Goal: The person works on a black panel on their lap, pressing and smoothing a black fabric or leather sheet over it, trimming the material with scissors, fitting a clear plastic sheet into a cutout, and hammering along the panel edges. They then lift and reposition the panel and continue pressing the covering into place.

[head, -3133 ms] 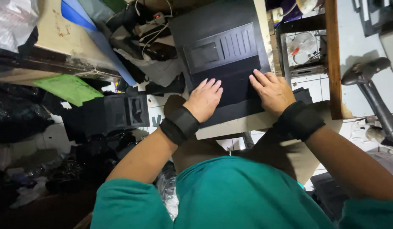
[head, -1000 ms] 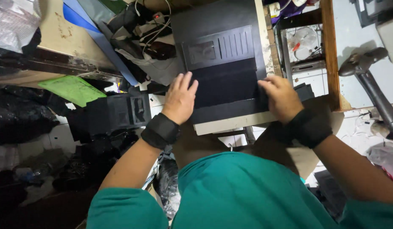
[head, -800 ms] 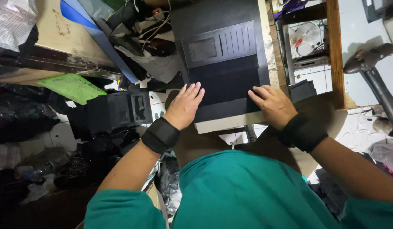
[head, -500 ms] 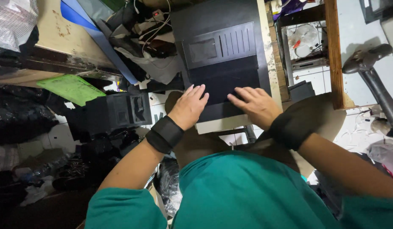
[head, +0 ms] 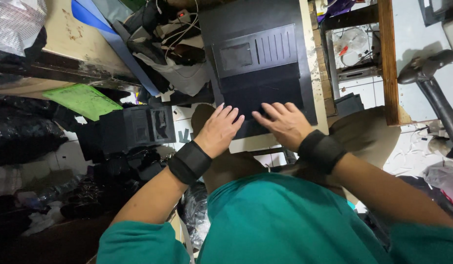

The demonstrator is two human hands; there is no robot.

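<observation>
The person stands close to me in a green shirt, both arms reaching forward, each wrist wrapped in a black band. The left hand lies flat with the fingers spread and nearly straight, palm down on the near edge of a black panel. It grips nothing; it only presses on the surface. The right hand is just beside it, also palm down, fingers spread wide and a little bent, resting on the same near part of the panel without closing on anything. The two hands almost touch each other.

The panel lies on a pale bench, long side going away from the person. Its far half has a raised plate with a small square window and a row of slots.

To the left, lower down, stands a black box, and past it a green sheet. Further, beside the panel, lies a heap of cables and grey cloth. At the right is a wooden frame.
</observation>
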